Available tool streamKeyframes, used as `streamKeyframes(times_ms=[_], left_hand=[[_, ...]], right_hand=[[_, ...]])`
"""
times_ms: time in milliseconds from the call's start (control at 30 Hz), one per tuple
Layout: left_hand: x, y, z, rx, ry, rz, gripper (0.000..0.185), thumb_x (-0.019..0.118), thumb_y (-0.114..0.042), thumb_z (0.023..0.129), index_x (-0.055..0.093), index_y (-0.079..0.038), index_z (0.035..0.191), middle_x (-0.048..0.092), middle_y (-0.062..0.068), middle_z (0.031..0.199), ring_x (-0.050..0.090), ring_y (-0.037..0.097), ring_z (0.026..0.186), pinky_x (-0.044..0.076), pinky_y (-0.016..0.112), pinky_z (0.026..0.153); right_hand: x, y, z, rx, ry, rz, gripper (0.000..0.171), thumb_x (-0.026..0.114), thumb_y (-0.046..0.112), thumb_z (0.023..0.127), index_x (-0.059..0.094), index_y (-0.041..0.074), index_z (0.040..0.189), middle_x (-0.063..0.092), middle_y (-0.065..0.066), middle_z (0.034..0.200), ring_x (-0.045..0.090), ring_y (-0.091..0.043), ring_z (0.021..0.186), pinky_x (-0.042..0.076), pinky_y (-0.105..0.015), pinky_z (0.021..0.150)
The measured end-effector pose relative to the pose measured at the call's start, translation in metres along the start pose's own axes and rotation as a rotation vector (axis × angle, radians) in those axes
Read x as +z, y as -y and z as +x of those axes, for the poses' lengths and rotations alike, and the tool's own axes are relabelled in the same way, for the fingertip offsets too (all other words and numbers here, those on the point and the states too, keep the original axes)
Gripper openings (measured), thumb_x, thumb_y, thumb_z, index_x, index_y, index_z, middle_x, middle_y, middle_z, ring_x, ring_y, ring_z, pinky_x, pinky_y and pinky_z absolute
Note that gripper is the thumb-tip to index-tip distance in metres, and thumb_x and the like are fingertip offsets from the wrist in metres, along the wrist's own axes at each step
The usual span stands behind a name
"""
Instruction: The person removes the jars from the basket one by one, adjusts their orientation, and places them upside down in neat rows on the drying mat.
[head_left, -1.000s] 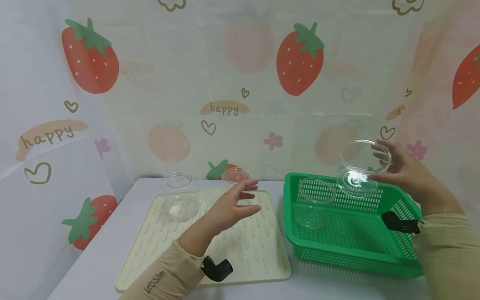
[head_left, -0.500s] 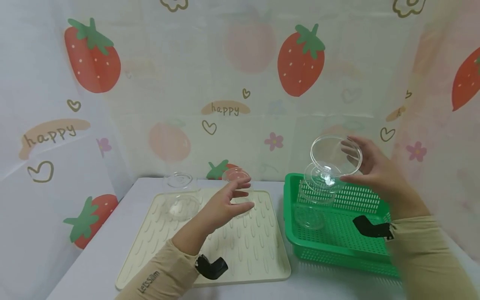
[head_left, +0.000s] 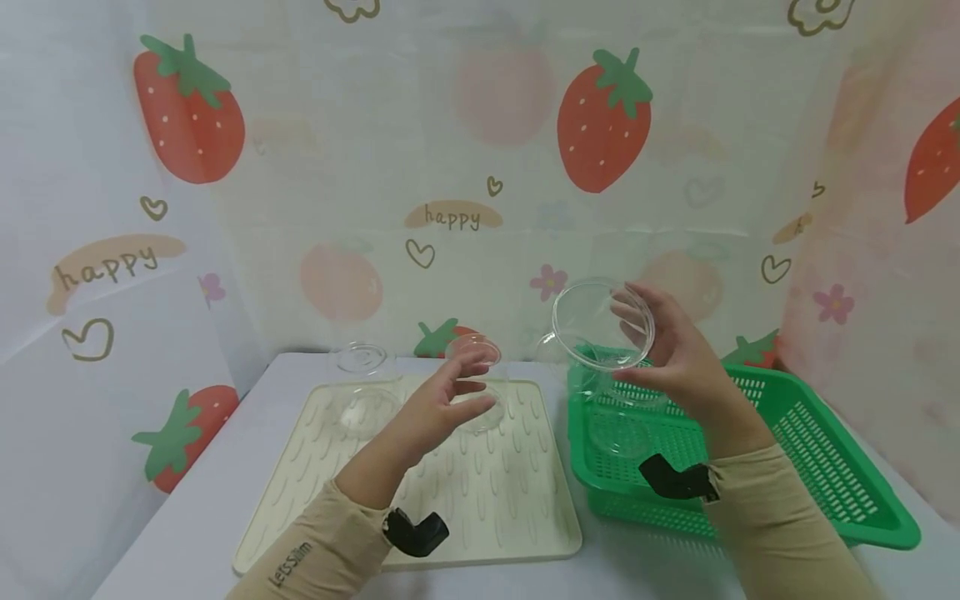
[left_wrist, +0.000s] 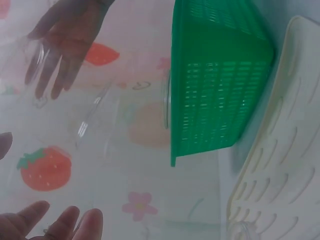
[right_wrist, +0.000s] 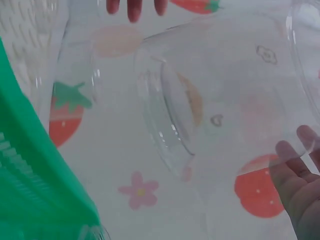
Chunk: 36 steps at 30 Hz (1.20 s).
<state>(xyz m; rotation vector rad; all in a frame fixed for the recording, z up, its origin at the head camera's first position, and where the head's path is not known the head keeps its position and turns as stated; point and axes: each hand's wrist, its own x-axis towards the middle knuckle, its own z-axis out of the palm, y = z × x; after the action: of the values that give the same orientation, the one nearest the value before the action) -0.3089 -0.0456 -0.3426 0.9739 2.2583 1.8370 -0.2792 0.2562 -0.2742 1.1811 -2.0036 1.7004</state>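
Observation:
My right hand (head_left: 686, 358) holds a clear plastic cup (head_left: 592, 329) by its side near the wide rim, above the basket's left end. The cup is tilted, its mouth toward the head camera and its base toward the back left. In the right wrist view, the see-through wall and ringed base of this cup (right_wrist: 170, 110) fill the middle. Over the cream mat (head_left: 517, 500) hovers my left hand (head_left: 431, 417), fingers extended and holding nothing. Behind it a clear cup (head_left: 483, 408) stands on the mat, partly hidden. Another clear cup (head_left: 363, 387) stands farther left.
A green perforated basket (head_left: 817, 508) sits right of the mat, with a clear cup (head_left: 618, 433) in its left end. Both rest on a white table (head_left: 187, 517). A strawberry-print curtain (head_left: 480, 167) hangs close behind.
My right hand has carried the clear cup leftward, from over the basket's right part to its left end. The left hand has drifted slightly left and down, still holding nothing.

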Motion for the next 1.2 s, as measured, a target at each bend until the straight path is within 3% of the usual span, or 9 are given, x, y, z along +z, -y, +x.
streamKeyframes(times_ms=[367, 700, 933, 1200], left_hand=[[-0.007, 0.008, -0.006, -0.075, 0.017, -0.074, 0.059, 0.060, -0.023, 0.088, 0.031, -0.022, 0.139, 0.034, 0.010, 0.140, 0.038, 0.027, 0.127, 0.035, 0.048, 0.100], [-0.017, 0.020, -0.014, -0.048, 0.092, -0.240, 0.071, 0.062, -0.021, 0.086, 0.020, -0.018, 0.145, 0.025, 0.011, 0.145, 0.027, 0.031, 0.133, 0.028, 0.050, 0.104], [-0.019, 0.022, -0.018, -0.025, 0.139, -0.336, 0.077, 0.063, -0.017, 0.086, 0.016, -0.029, 0.146, 0.019, 0.013, 0.148, 0.024, 0.033, 0.134, 0.028, 0.050, 0.103], [-0.023, 0.025, -0.023, 0.042, 0.171, -0.373, 0.075, 0.057, -0.007, 0.086, 0.016, -0.025, 0.146, 0.016, 0.014, 0.147, 0.022, 0.034, 0.134, 0.034, 0.041, 0.101]], right_hand=[[0.037, -0.016, 0.003, -0.037, -0.037, 0.165, 0.085, 0.075, -0.001, 0.071, 0.027, 0.008, 0.141, 0.028, -0.020, 0.143, 0.028, -0.032, 0.132, 0.027, -0.032, 0.107], [0.071, -0.029, 0.006, -0.059, -0.075, 0.292, 0.084, 0.076, 0.016, 0.073, 0.026, 0.009, 0.140, 0.026, -0.020, 0.143, 0.028, -0.037, 0.131, 0.026, -0.039, 0.107], [0.088, -0.035, 0.009, -0.047, -0.075, 0.355, 0.083, 0.076, 0.017, 0.074, 0.026, 0.010, 0.139, 0.025, -0.023, 0.141, 0.032, -0.037, 0.129, 0.025, -0.045, 0.104], [0.098, -0.043, 0.008, -0.023, -0.073, 0.402, 0.083, 0.076, 0.019, 0.075, 0.025, 0.010, 0.139, 0.025, -0.022, 0.140, 0.032, -0.037, 0.128, 0.025, -0.048, 0.104]])
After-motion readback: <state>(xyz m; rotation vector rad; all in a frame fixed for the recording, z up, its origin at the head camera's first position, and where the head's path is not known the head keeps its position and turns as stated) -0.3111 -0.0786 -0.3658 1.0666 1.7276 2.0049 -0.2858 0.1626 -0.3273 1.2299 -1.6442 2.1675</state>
